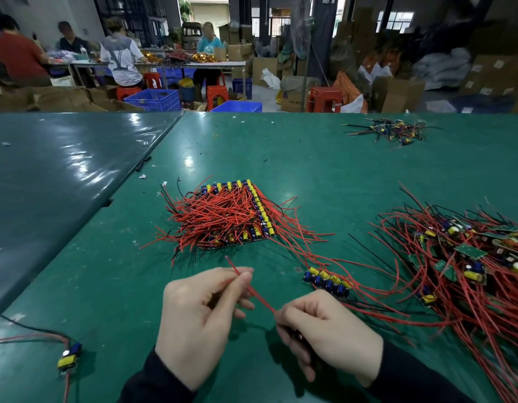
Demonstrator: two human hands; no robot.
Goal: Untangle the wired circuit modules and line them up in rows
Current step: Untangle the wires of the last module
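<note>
I see my left hand [198,324] and right hand [324,330] both pinching 1 thin red wire [252,289], stretched between them. Beyond that grip spreads the green table mat [281,158]. Right of it sprawls the tangled heap of red-wired circuit modules [467,266]; ahead sits the lined-up block of modules [237,216]; just right, a short row of 4 blue-and-yellow modules [327,282].

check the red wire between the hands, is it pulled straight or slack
Pulled straight: the red wire runs in a taut line from the left hand to the right hand.

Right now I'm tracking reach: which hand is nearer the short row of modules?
Right. The right hand sits just below the short row of modules; the left hand lies farther left.
</note>
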